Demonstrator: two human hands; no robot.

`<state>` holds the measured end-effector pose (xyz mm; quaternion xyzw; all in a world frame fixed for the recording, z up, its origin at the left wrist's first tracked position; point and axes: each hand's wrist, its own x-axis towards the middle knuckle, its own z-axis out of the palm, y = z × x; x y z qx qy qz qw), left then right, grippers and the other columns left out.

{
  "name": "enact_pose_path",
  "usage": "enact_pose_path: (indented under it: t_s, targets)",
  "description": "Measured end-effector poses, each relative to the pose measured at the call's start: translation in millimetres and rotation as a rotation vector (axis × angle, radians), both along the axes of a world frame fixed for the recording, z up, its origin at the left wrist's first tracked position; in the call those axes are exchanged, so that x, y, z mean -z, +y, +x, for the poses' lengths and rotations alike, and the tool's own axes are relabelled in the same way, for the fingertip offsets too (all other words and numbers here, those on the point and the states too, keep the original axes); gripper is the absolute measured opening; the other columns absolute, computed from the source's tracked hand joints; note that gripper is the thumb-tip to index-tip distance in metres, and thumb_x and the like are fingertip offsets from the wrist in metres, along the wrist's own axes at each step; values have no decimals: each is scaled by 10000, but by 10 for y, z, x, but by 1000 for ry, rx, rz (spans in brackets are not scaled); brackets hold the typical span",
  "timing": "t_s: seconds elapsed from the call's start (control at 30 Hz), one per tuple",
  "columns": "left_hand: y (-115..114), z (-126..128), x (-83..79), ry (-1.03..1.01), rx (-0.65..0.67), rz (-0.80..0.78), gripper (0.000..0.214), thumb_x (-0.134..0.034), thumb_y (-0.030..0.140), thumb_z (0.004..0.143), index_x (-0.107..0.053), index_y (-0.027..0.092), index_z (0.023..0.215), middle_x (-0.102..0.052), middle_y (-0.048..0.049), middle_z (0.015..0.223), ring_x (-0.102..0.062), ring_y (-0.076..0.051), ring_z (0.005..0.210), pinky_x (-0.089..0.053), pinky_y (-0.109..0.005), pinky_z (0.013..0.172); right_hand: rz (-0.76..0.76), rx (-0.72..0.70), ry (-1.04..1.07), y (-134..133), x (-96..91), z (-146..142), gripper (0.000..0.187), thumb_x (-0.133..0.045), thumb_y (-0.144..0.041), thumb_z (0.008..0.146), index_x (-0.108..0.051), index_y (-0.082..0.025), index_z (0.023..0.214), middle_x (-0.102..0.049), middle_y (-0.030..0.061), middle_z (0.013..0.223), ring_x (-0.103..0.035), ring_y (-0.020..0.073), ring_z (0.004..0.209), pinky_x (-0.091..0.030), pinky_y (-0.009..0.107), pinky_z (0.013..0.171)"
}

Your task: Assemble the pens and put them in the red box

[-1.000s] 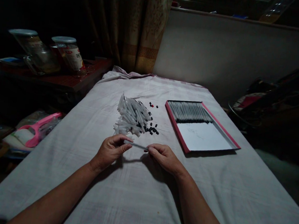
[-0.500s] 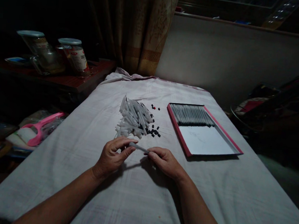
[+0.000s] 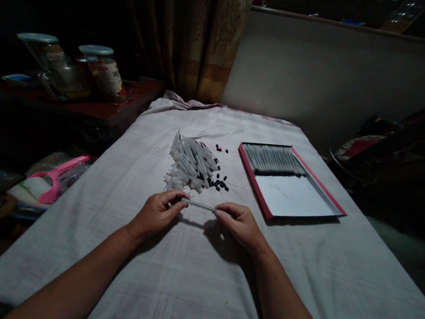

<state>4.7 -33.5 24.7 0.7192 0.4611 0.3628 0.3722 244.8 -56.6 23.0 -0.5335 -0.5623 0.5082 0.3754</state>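
Between my two hands a thin translucent grey pen (image 3: 201, 205) is held nearly level above the cloth. My left hand (image 3: 162, 210) pinches its left end between thumb and fingers. Its right end sits in the pinch of my right hand (image 3: 239, 222), where the tip is covered. Just beyond my hands lies a loose pile of whitish pen barrels (image 3: 192, 160). Small black caps (image 3: 220, 184) are scattered at the pile's right side. A shallow pink-edged box (image 3: 254, 188) to the right holds a row of capped pens (image 3: 275, 160) over its white bottom.
A pale checked cloth (image 3: 171, 285) covers the table. On a dark red side table (image 3: 115, 116) at the left stand lidded jars (image 3: 108, 76). A pink-handled object (image 3: 56, 178) lies low at the left. A curtain (image 3: 215, 45) hangs behind.
My hands have drawn slightly apart, and more of the pen shows between them, lying more level. The whole view has shifted a little upward.
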Motion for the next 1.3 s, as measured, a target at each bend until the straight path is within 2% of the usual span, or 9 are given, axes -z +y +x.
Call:
enact_pose_path:
  t_s: [0.17, 0.57, 0.77, 0.87, 0.97, 1.07, 1.13, 1.23, 1.3]
  targets:
    - [12, -72, 19, 183, 102, 109, 206, -567, 329, 877, -714, 200, 943, -738, -43, 864, -659, -156, 742, -512, -256, 731, 1, -70, -27, -10, -2, 9, 334, -667, -457, 736, -756, -139, 790, -611, 12, 603, -520, 126, 542, -419, 238, 511]
    - [-41, -2, 130, 7, 26, 54, 219, -593, 346, 856, -723, 173, 887, -713, -38, 733, -637, -140, 631, -519, -238, 619, 142, -107, -54, 2, 100, -19, 326, -623, -417, 797, -798, -157, 888, -731, 55, 737, -627, 185, 673, -492, 291, 635]
    - [-11, 32, 152, -48, 64, -108, 250, -577, 377, 878, -700, 160, 878, -671, -21, 689, -608, -124, 605, -485, -210, 561, 153, -159, -122, 3, -19, -32, 310, -541, -364, 851, -759, -143, 836, -655, 16, 641, -569, 144, 600, -442, 245, 576]
    - [31, 63, 144, -122, 43, -214, 287, -606, 410, 856, -685, 165, 983, -669, -22, 742, -617, -126, 624, -484, -220, 566, 195, -158, -245, 6, -134, 5, 234, -535, -285, 844, -731, -159, 815, -662, 11, 669, -583, 145, 623, -436, 245, 594]
    - [71, 73, 121, -235, -17, -338, 471, -677, 454, 787, -620, 185, 1169, -668, -39, 856, -634, -137, 651, -463, -219, 520, 305, -30, -357, 108, -238, 183, 212, -553, -290, 832, -729, -173, 812, -706, 35, 751, -636, 174, 713, -462, 267, 670]
    - [96, 74, 105, -289, -58, -391, 541, -691, 490, 768, -594, 188, 1206, -662, -44, 867, -625, -135, 638, -436, -214, 497, 365, 337, -390, 402, -329, 524, 297, -584, -402, 812, -755, -161, 848, -749, 84, 862, -677, 223, 814, -493, 301, 747]
    - [103, 81, 105, -288, -55, -392, 528, -691, 505, 767, -613, 176, 1173, -661, -38, 824, -614, -132, 630, -451, -228, 529, 289, 564, -483, 681, -387, 773, 325, -598, -418, 801, -775, -158, 882, -764, 103, 920, -693, 250, 873, -500, 314, 775]
    - [102, 100, 112, -284, -37, -398, 496, -695, 520, 755, -649, 158, 1091, -652, -30, 784, -601, -128, 628, -475, -253, 586, 74, 719, -811, 1098, -443, 1028, 327, -587, -415, 818, -797, -184, 917, -774, 96, 935, -701, 264, 903, -502, 305, 741]
    - [98, 108, 115, -286, -29, -408, 470, -692, 522, 753, -665, 157, 1046, -644, -26, 770, -596, -131, 631, -480, -263, 604, 13, 750, -880, 1315, -437, 1082, 323, -597, -391, 817, -800, -176, 948, -773, 117, 953, -704, 282, 907, -503, 313, 728]
